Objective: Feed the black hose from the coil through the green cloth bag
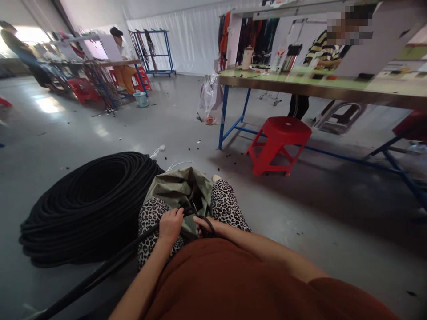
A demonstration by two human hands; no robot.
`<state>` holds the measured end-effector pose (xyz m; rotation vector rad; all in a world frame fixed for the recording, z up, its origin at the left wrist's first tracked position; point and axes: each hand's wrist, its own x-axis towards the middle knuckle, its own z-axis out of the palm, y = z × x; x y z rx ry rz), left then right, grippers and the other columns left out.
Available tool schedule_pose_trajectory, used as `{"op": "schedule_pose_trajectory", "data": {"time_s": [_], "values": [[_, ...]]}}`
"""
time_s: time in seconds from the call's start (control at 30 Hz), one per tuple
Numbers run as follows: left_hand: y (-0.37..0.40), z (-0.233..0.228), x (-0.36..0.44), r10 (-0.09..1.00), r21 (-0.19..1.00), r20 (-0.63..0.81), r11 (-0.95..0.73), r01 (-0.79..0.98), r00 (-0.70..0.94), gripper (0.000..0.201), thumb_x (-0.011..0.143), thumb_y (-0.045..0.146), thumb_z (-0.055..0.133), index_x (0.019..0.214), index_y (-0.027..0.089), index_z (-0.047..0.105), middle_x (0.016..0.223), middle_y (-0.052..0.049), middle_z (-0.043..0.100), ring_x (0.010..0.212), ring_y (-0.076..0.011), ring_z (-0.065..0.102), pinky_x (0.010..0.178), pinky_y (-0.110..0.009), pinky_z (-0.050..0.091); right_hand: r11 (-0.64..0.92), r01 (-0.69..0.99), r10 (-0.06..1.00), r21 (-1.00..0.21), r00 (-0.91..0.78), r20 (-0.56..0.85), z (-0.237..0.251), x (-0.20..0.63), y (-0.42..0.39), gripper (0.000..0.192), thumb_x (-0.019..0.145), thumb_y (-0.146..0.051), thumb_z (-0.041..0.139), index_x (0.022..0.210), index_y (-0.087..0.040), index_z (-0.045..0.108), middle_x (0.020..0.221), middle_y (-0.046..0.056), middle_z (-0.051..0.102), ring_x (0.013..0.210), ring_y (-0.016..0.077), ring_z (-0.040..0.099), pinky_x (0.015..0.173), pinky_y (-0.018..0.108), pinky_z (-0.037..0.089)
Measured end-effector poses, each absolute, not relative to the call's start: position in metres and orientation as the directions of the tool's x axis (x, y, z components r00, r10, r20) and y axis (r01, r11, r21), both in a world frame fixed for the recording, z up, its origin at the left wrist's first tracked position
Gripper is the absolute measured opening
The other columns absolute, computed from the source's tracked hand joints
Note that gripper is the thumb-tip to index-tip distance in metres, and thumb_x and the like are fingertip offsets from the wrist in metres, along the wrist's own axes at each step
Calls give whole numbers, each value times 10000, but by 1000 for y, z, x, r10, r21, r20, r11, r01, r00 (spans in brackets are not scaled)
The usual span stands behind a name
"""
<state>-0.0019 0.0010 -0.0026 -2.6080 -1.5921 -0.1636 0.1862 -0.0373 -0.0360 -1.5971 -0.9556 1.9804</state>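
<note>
My left hand [171,224] is closed around a black cord [133,243], which runs back past my left knee to the lower left. In my right hand [203,224] is a pair of scissors [211,227] with black handles, the blades pointing toward the cord's end by my left fingers. Whether the blades touch the cord I cannot tell. Between my knees, under both hands, an olive-green sack [170,183] stands with its mouth open; its inside is dark. A large coil of thick black cord [90,209] lies on the floor to my left.
A red stool [282,142] stands ahead on the right, beside a long worktable [320,86] with blue legs. A person in a striped top works behind it. A plastic bag [210,100] hangs at the table's corner. More people, tables and a bucket [140,99] are far left.
</note>
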Motion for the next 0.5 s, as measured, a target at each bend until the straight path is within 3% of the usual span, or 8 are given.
{"op": "schedule_pose_trajectory", "data": {"time_s": [0.27,0.5], "values": [[0,-2,3,881,14,106,-466,885,462,348,959,280,412,1186,185,658,981,-92,724,908,-247,651,776,-362,453,-578,217,720,-787,-318,-617,-43,187,-35,465,957,-555,479,769,-148,599,599,10,594,530,124,551,522,217,429],[-1,-6,2,870,14,135,-480,877,474,326,949,285,447,1162,184,672,987,-89,734,903,-227,662,773,-338,458,-594,226,711,-772,-303,-635,-40,185,-34,470,952,-565,477,764,-148,588,615,15,587,554,142,554,576,252,453]]}}
